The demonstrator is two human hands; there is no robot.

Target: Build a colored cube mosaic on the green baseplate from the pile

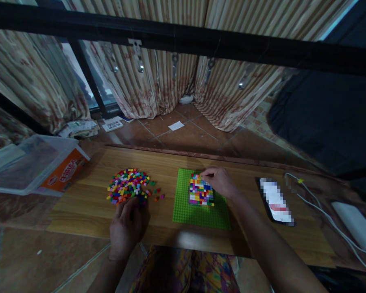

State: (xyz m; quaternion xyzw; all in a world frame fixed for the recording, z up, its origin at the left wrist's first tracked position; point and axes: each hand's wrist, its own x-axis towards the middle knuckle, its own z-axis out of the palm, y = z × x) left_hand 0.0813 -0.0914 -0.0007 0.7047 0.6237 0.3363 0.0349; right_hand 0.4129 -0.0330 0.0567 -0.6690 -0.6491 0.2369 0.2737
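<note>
A green studded baseplate (201, 215) lies on the wooden table, with a block of many-coloured small bricks (201, 191) built up on it. My right hand (221, 182) reaches over the top right of that block, its thumb and fingers pinched together at the upper edge. Whatever is between those fingertips is too small to make out. To the left lies a loose pile of small coloured bricks (126, 185). My left hand (129, 221) is at the pile's near edge, fingers curled in and their tips partly hidden, so any brick held there cannot be seen.
A clear plastic box (27, 175) with an orange label stands at the table's left end. On the right lie a phone (276, 201), a white cable (323, 211) and a white flat device (355, 224). A dark metal bar (183, 36) crosses before the curtains.
</note>
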